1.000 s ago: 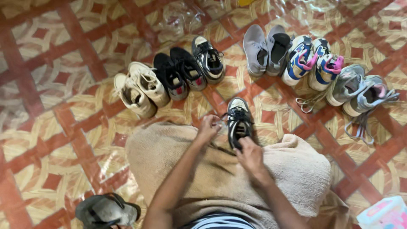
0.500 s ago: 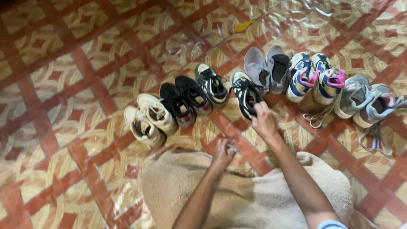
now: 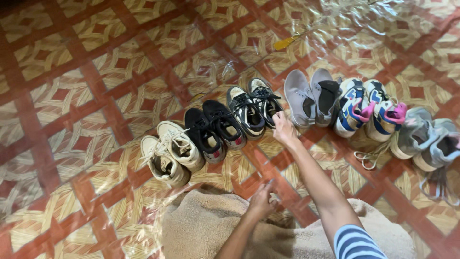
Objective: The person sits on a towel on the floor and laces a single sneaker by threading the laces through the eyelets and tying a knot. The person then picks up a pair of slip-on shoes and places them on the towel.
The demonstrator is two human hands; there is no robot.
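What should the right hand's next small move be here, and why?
Probably let go and draw back. The right hand holds the heel of the black-and-white sneaker, which already sits on the floor beside its mate, toes pointing the same way, in line with the row. The left hand rests on the tan towel, holding nothing.

A home floor: patterned vinyl floor covering [image 3: 86,91] with a row of worn shoes [image 3: 297,110].
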